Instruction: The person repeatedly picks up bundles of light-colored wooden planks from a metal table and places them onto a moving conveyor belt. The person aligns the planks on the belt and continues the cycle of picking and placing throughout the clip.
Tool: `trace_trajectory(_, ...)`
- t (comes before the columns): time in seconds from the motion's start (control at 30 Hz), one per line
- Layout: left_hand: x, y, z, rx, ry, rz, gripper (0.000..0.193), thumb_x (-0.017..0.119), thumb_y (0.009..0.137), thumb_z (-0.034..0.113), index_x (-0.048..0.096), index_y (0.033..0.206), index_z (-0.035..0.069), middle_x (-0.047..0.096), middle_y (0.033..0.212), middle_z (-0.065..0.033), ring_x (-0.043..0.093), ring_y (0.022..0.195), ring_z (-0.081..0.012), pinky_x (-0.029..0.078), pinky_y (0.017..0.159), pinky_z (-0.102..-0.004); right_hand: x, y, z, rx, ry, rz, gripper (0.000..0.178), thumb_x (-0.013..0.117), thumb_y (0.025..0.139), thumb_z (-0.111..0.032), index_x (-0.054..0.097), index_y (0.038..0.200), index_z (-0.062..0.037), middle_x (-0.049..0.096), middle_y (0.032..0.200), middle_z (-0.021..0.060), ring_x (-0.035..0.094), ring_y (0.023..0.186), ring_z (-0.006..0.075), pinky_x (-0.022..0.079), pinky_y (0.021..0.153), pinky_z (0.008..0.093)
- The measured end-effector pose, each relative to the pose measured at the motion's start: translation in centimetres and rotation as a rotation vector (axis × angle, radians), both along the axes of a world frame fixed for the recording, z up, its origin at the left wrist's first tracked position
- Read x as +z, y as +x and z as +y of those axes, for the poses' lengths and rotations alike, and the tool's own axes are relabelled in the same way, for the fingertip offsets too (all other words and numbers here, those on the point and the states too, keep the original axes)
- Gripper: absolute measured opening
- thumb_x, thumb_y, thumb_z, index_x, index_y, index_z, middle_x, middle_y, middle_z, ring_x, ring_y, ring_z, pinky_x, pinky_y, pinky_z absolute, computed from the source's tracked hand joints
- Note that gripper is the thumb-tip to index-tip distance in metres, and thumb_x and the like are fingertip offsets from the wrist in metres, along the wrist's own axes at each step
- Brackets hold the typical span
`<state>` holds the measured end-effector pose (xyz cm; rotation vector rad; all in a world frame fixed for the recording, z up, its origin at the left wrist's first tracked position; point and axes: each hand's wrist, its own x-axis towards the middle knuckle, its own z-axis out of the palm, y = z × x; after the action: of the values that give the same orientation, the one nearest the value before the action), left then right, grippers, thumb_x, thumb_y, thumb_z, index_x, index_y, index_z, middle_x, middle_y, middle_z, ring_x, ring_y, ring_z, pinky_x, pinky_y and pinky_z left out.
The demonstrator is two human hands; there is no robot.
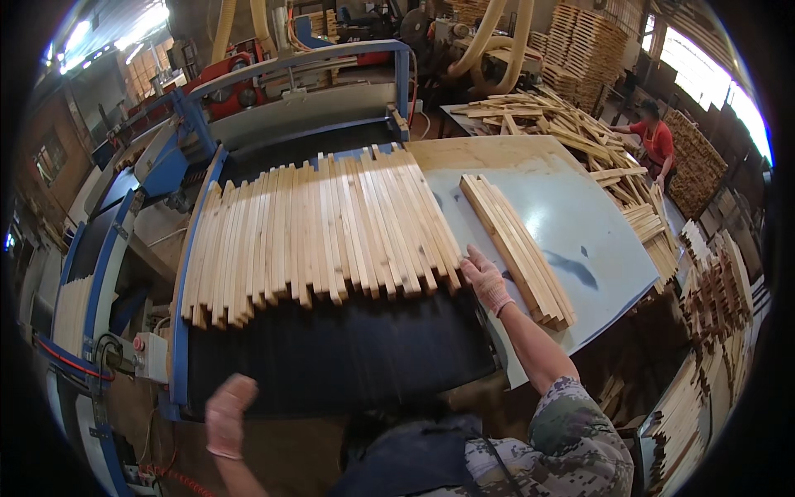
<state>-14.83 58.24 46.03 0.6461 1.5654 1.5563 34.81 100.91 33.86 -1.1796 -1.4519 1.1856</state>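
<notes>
A wide row of pale wooden strips (315, 228) lies side by side on a black conveyor belt (331, 360), their near ends uneven. At the row's right edge is my right hand (486, 280) in a light glove, fingers extended against the end of the outermost strip and not wrapped round it. My left hand (229, 414), also gloved, hangs in the air near the belt's front left corner, away from the strips. Motion smears its fingers. To the right, a small stack of wooden strips (517, 248) rests on a pale, shiny table (592, 224).
A blue-framed machine (302, 62) spans the belt's far end. On the left stand a grey control box (150, 357) and another blue-edged conveyor (103, 248). A heap of loose strips (563, 124) lies beyond the table, near a person in red (654, 142). Stacked wood (712, 306) stands far right.
</notes>
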Motion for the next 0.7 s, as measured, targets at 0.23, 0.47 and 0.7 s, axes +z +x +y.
trace_trajectory(0.23,-9.7,12.2,-0.8,-0.425,-0.139,-0.416,0.063,0.065,0.109,0.038,0.060,0.146,-0.012,0.071,0.139,-0.0255,0.068,0.133,-0.0350,0.051,0.119,-0.0472,0.0,1.6,-2.9,-0.013,-0.025,-0.037,0.071,0.071,0.107,-0.019,0.039,0.165,0.0059,0.069,0.142,0.0176,0.064,0.129,0.0204,0.049,0.113,0.0313)
trace_trajectory(0.47,-10.6,15.5,2.0,-0.616,-0.141,-0.431,0.064,0.064,0.110,0.035,0.055,0.151,-0.013,0.066,0.146,-0.0268,0.065,0.137,-0.0358,0.047,0.123,-0.0472,0.6,2.1,-6.6,-0.037,-0.082,-0.044,0.071,0.073,0.104,-0.016,0.041,0.165,0.0030,0.068,0.143,0.0195,0.065,0.129,0.0211,0.050,0.112,0.0321)
trace_trajectory(0.7,-10.3,19.4,5.5,-0.917,-0.148,-0.561,0.055,0.061,0.113,0.030,0.056,0.154,-0.008,0.066,0.149,-0.0194,0.061,0.141,-0.0272,0.044,0.122,-0.0384,-0.3,3.6,-15.1,-0.095,-0.010,-0.045,0.066,0.074,0.100,-0.016,0.051,0.160,0.0010,0.072,0.137,0.0165,0.069,0.125,0.0222,0.053,0.109,0.0338)
